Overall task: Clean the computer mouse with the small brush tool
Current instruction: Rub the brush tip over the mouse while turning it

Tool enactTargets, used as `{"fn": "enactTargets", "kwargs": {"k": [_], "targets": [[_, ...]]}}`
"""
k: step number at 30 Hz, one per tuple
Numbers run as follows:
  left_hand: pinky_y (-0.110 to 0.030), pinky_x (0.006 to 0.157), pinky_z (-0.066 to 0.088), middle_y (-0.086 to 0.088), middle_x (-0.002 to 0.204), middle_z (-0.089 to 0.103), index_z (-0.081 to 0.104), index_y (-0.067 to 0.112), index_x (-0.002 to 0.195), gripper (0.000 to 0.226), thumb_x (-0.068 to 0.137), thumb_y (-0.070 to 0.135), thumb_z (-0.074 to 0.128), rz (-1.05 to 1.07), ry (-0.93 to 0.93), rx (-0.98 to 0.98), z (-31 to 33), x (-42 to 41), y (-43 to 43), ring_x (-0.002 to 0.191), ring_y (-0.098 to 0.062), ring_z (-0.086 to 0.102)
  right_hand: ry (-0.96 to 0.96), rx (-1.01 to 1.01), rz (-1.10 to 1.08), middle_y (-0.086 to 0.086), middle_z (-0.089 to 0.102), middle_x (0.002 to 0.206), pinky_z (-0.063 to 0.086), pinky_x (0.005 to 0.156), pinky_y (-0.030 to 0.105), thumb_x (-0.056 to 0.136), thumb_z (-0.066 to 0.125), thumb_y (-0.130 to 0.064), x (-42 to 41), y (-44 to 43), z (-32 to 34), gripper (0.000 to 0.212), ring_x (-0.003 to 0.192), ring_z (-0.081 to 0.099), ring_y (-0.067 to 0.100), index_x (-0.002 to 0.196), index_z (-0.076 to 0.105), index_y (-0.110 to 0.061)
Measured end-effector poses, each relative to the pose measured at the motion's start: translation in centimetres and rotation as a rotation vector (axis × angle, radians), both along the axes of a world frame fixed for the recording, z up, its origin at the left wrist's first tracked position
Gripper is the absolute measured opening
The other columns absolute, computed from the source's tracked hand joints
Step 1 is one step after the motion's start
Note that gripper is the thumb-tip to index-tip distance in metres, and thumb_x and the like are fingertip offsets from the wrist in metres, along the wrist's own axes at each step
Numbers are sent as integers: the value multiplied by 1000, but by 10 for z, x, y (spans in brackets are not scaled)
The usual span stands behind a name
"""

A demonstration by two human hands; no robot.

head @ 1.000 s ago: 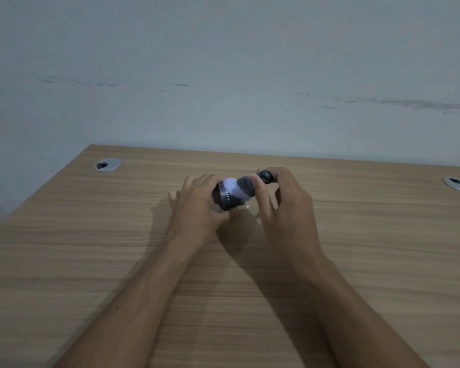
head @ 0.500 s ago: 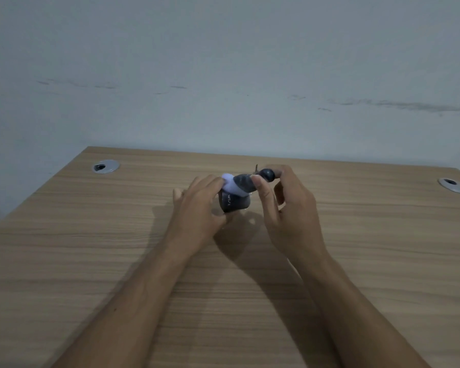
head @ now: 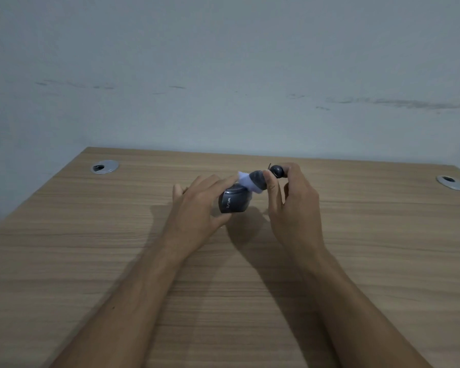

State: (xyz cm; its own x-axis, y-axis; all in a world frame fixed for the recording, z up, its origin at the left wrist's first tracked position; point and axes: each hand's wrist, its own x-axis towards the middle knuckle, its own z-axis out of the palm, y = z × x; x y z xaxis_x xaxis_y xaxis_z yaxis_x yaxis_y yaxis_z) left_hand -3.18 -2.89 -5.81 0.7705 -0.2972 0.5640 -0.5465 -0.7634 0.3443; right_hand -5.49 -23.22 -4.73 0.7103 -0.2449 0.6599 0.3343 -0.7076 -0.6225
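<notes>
- I see the computer mouse (head: pixel 233 201) near the middle of the counter (head: pixel 91 261), toward the far side, with its lettered rear end facing me; whether its base is flat on the wood or tipped up a little, I cannot tell.
- My left hand (head: pixel 197 208) cups the mouse's left side, fingers loosely spread along the far edge and the thumb tucked against the near corner. It is a bracing hold, half open, not a tight clamp.
- My right hand (head: pixel 292 205) is closed in a pinch on the small brush tool (head: pixel 258 180): the thumb presses its dark body, and the fingers curl round the rounded dark end on the far right.
- The tool's pale tip points left and lies on or just over the mouse's top far surface, close to my left fingertips.
- I judge the step in hand to be brushing the top shell.
- To do it well, I would keep the left hand firm so the mouse cannot skate on the smooth wood, and use short, light strokes that run away from my left fingers.
- I would angle the tip into the seams and turn the mouse with the left hand, not overreach with the right.
- The far side of the mouse is hidden from me.
</notes>
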Motion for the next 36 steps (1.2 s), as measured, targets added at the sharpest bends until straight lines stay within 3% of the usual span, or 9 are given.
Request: {"fn": "enactTargets", "kwargs": {"k": [2,5,10,14,16,20,25,30,36], "targets": [[-36,76,15,17,119,70,67,38,146,62,88,34,88,-1,-5,2,0,1,-1,114,-9,51,-38,28,26,-23,52,81,45,71,30,112,59,-39,-3,-1,4,19,65,47,3,114,64,-20],[-38,84,21,9,121,73,73,26,129,50,82,25,91,18,17,10,-1,3,-3,117,-23,61,-63,-2,113,-27,48,77,35,65,12,111,60,-36,-11,4,9,20,62,50,1,110,64,-17],[-37,78,19,21,124,69,64,45,148,61,91,45,85,4,-4,4,1,0,1,117,-8,55,22,28,-15,-17,59,86,50,75,41,112,60,-37,6,-7,-6,13,69,50,11,115,62,-25],[-38,84,21,19,125,71,70,38,139,53,89,32,87,18,6,-52,1,1,1,120,-14,58,-76,58,54,-18,55,83,39,69,15,111,63,-30,-8,-2,3,14,68,54,8,111,65,-16],[-38,88,18,16,125,71,70,36,138,51,90,33,87,18,3,-60,1,1,2,120,-18,61,-53,41,54,-18,54,82,38,69,16,110,65,-28,-6,0,-1,14,67,52,4,111,66,-14],[-38,83,23,26,128,69,63,52,143,54,93,52,82,1,22,-78,2,-3,5,120,-5,59,6,113,-36,-16,56,78,37,67,24,110,63,-34,6,-12,-8,17,61,48,0,111,68,-18],[-32,87,13,19,131,71,69,41,142,52,92,44,84,22,46,-147,3,1,3,126,-12,62,-72,78,61,-14,58,76,37,64,16,110,64,-32,-13,2,3,17,63,52,9,105,67,-16],[-56,103,50,22,131,73,67,47,141,60,85,47,89,-20,120,-264,1,2,12,118,-10,70,-2,68,-30,-16,58,77,38,68,28,108,67,-36,5,-6,-10,18,63,47,10,107,70,-18],[-59,104,55,23,128,76,69,46,136,62,76,54,84,-25,143,-357,-1,5,14,115,-11,72,-62,59,55,-23,46,66,32,60,12,109,67,-31,-13,4,1,17,55,44,3,102,70,-16]]}}
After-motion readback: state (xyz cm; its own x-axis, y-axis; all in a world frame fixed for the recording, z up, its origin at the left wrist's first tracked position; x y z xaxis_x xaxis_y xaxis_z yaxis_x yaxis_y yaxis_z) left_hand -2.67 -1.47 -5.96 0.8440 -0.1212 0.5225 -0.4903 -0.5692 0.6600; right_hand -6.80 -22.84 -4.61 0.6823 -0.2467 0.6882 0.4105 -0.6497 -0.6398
